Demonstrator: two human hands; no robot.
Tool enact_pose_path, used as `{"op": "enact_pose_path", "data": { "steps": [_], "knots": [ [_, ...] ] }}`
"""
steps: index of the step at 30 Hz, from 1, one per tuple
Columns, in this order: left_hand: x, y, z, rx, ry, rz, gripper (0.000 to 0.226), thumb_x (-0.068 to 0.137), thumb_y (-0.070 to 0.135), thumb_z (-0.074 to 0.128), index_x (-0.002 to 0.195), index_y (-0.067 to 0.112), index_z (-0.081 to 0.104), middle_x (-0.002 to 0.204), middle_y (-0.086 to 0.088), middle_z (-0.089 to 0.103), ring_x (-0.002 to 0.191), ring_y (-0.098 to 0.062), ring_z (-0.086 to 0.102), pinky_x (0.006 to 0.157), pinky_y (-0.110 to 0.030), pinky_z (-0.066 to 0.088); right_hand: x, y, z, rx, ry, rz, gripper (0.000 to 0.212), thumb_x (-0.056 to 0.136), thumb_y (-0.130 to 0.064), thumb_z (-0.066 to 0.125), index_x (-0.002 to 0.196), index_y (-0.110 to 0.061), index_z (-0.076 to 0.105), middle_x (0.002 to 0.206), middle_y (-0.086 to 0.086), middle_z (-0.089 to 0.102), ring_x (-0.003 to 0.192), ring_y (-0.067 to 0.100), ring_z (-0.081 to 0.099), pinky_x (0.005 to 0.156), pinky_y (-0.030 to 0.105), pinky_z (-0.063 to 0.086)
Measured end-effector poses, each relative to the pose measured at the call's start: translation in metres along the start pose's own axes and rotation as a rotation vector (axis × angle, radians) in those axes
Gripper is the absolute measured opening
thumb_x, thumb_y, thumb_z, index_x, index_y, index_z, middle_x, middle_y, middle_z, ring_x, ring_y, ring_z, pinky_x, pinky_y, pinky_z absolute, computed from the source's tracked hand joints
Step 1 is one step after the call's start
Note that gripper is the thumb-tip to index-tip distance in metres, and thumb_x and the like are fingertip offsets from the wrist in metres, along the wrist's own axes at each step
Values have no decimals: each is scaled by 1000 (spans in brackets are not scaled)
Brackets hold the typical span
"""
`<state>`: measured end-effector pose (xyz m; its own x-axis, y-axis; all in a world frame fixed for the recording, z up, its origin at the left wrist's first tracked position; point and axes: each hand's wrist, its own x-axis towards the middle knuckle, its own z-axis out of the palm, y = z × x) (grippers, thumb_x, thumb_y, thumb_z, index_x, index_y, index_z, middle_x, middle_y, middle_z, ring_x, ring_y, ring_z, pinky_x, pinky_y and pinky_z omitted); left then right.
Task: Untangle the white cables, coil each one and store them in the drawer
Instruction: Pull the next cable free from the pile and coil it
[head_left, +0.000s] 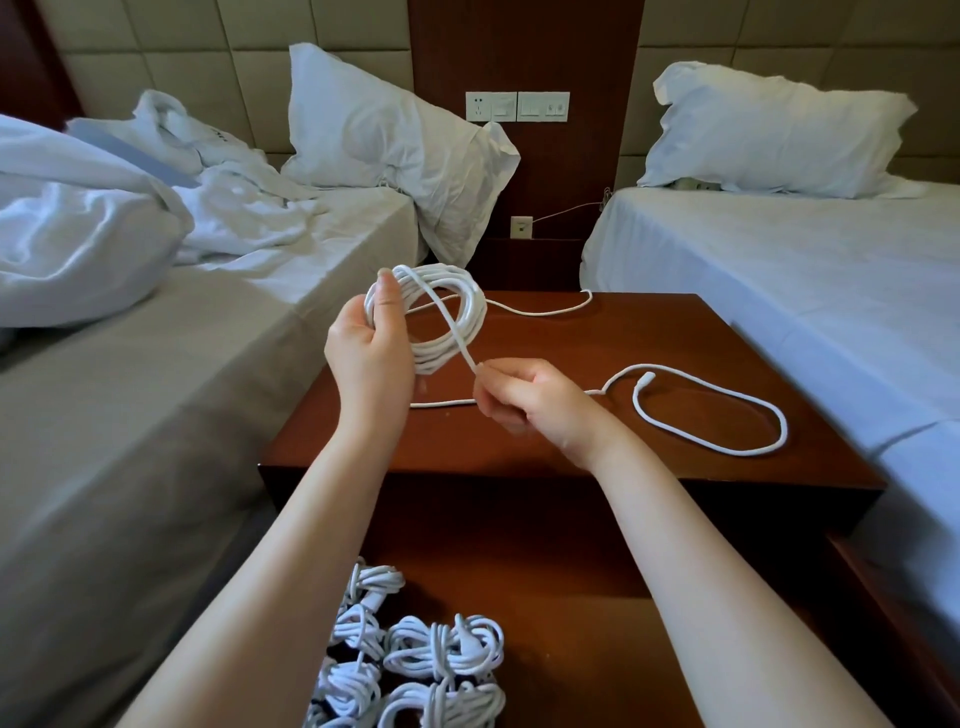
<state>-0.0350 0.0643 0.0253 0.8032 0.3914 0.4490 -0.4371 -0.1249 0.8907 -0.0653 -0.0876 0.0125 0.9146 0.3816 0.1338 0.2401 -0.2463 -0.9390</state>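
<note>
My left hand (371, 348) grips a round coil of white cable (457, 296) above the back left of the wooden nightstand (675, 338). My right hand (519, 397) pinches the strand running down across the coil. The cable's loose tail (727, 441) loops over the nightstand's right side and ends in a plug (644, 379). Another stretch (550, 312) trails toward the back edge. Below, the open drawer (571, 623) holds several bundled white cables (447, 649) at its left.
An unmade bed (130, 338) with a duvet and pillow lies on the left, a made bed (805, 270) with a pillow on the right. Wall sockets and switches (517, 106) sit on the wood panel behind the nightstand.
</note>
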Motion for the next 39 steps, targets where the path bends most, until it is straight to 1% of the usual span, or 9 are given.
{"op": "enact_pose_path", "data": {
  "steps": [7,12,16,18,20,25,31,36,39],
  "knots": [
    [-3,15,2,-152,-74,-50,44,100,40,43,68,10,45,49,-2,40,31,-15,41,30,-21,33,-5,14,-16,-188,72,67,49,99,-49,38,63,-16,44,59,-2,39,61,10,37,82,28,39],
    [-15,20,11,-143,-408,-64,49,101,37,41,86,-7,55,48,1,45,32,-11,41,29,-20,32,-10,17,-22,-152,149,50,41,90,-52,55,71,-17,54,68,1,42,65,12,36,64,24,31],
    [-19,23,11,-110,-677,-72,54,98,40,44,97,-13,54,51,-4,48,30,-13,40,28,-19,30,-10,14,-30,-31,246,137,16,97,-9,52,90,-7,66,71,-8,55,82,9,62,80,15,45],
    [-24,22,10,-24,-819,-56,53,94,43,47,100,-9,57,56,-8,51,32,-14,41,30,-20,32,-7,22,-34,-4,235,120,25,98,4,45,119,9,58,84,-2,57,103,30,60,88,29,47],
    [-26,22,10,76,-914,-49,42,95,42,47,97,3,63,59,-12,53,34,-15,43,32,-20,34,-11,19,-32,-34,256,138,30,98,5,42,125,14,52,95,5,64,106,32,55,87,26,48],
    [-24,22,6,195,-996,-61,23,94,40,49,93,24,65,52,0,54,37,-15,46,34,-22,37,-8,15,-38,68,256,37,18,88,-10,66,72,-2,63,69,16,56,71,25,50,69,32,47],
    [-29,18,7,419,-1186,-9,35,86,47,58,89,13,67,53,-1,54,37,-15,46,33,-22,35,-10,5,-45,71,320,-41,44,96,-18,55,54,-9,46,53,5,41,50,7,38,64,19,36],
    [-32,9,16,585,-1072,88,28,91,44,56,86,18,65,62,4,57,41,-9,51,37,-24,41,-23,-10,-61,-53,401,10,41,101,-25,47,62,-14,46,44,-14,40,46,-1,42,70,17,40],
    [-25,3,14,651,-910,123,31,90,46,56,87,17,67,75,0,65,66,-17,62,57,-31,51,-21,-17,-55,-92,410,-11,24,100,-22,48,77,-19,57,51,-19,51,53,-3,48,69,19,41]
  ]
}}
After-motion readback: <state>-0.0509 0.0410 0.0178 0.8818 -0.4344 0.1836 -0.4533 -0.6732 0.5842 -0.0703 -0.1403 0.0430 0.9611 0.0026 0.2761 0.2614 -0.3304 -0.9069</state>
